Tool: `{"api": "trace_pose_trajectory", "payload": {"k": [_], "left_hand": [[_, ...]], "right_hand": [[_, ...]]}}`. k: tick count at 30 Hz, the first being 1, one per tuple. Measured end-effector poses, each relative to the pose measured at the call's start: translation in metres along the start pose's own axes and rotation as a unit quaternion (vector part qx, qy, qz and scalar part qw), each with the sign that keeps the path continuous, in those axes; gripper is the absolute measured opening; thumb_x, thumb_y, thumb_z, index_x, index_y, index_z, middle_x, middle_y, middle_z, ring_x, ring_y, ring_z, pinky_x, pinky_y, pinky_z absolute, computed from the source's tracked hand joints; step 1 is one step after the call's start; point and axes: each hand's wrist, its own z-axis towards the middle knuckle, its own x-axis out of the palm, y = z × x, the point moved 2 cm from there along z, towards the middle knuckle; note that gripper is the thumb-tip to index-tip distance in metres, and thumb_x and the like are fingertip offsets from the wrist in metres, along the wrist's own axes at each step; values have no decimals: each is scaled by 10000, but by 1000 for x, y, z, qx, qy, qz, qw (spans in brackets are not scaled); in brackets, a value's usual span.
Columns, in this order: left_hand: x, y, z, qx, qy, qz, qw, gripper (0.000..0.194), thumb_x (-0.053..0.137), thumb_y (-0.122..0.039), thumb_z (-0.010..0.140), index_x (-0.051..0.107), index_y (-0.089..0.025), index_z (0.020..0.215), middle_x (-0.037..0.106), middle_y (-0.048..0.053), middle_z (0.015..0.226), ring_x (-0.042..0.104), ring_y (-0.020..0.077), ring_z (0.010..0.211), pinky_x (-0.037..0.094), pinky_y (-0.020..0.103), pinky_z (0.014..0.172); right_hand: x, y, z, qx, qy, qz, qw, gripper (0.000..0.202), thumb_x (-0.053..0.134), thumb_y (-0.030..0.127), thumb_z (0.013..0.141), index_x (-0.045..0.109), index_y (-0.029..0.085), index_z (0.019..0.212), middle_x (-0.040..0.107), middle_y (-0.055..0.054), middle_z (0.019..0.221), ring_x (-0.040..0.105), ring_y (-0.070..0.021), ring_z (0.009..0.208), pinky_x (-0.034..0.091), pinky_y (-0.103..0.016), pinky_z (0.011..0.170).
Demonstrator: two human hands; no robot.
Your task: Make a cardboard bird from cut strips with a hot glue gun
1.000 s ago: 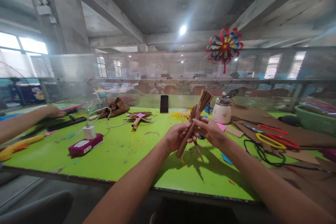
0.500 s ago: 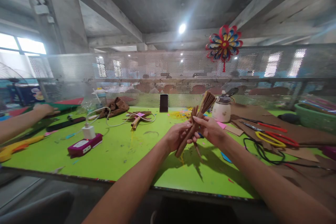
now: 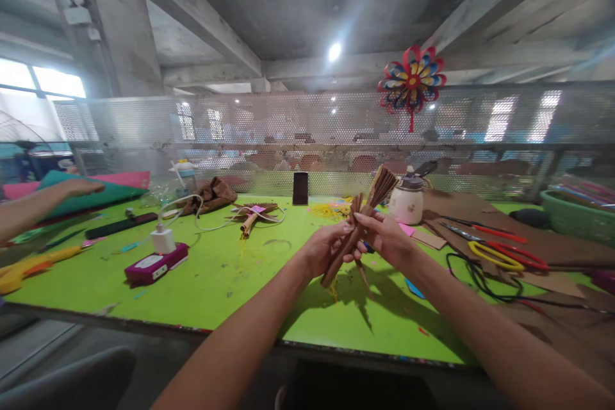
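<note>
Between my two hands is a brown paper roll (image 3: 338, 259) with a fringed, pleated upper end, tilted up to the right above the green table. My left hand (image 3: 325, 246) closes around its lower middle, fingers partly hidden behind it. My right hand (image 3: 384, 234) pinches the same roll higher up, thumb on its near side. Thin brown strips stick out beside the roll, one hanging below the hands. A similar brown paper piece with a pink patch (image 3: 257, 210) lies on the table to the left.
Scissors with red and yellow handles (image 3: 497, 255) and a black cord lie right, over brown paper sheets (image 3: 471, 205). A white jug (image 3: 406, 202) stands behind my right hand. A purple power strip (image 3: 156, 264) sits left; a co-worker's hand (image 3: 79, 188) reaches in there.
At far left, the co-worker's hand has lifted the green and pink sheets. My hands and the brown paper roll stay nearly the same.
</note>
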Motion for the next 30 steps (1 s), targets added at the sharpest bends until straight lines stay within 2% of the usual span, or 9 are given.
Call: {"api": "trace_pose_trajectory", "payload": {"k": [5,9,16,19,21,25,27,30], "left_hand": [[-1,-2,-1,12,2,1,1000,229,486,-266,803,543,-81,926,642,120,745,598,137,605,411,194,493],[-1,-7,-3,24,-22,-8,999,230,469,-264,810,558,-70,896,641,130,739,587,132,599,403,190,487],[-5,-17,-4,34,-61,-19,997,235,447,-246,819,589,-63,858,636,116,718,576,126,592,400,190,475],[-9,-20,-4,43,-89,-31,995,217,461,-241,814,592,-68,823,639,116,706,575,126,587,418,196,491],[-11,-23,-4,63,-100,-45,992,200,469,-228,807,591,-70,822,640,119,707,585,136,604,426,199,495],[-15,-25,-4,89,-110,-65,988,184,478,-207,793,593,-68,829,636,112,686,589,141,596,425,197,479],[-15,-24,-3,85,-109,-67,988,191,475,-207,792,596,-66,836,634,109,684,593,142,601,430,197,485],[-14,-22,-4,66,-99,-62,991,210,468,-218,797,596,-61,851,635,114,697,597,144,621,436,196,500]], "right_hand": [[-1,3,1,-21,-13,-19,1000,301,643,437,712,610,168,843,631,-30,674,557,-138,516,450,-294,502],[-6,5,2,-28,-32,-44,998,375,584,531,723,632,173,824,647,-46,709,583,-158,619,462,-306,582],[-18,-4,6,-2,-98,-145,985,333,650,479,679,650,148,714,632,-38,653,568,-129,609,443,-267,582],[-18,-6,6,-12,-91,-190,978,280,705,415,632,665,148,708,630,-26,624,547,-118,569,436,-270,570],[-15,-6,5,-22,-64,-210,975,262,723,374,612,682,154,750,638,-19,636,533,-114,559,438,-278,574],[-8,-3,2,-42,-2,-216,976,274,694,361,656,693,170,851,665,-28,724,546,-120,612,443,-286,611],[-6,-3,1,-48,-2,-209,977,268,658,385,697,691,168,850,666,-37,747,550,-121,631,441,-280,620],[-7,-2,2,-46,-49,-192,979,276,637,421,714,679,157,781,646,-41,718,551,-124,637,439,-269,608]]}}
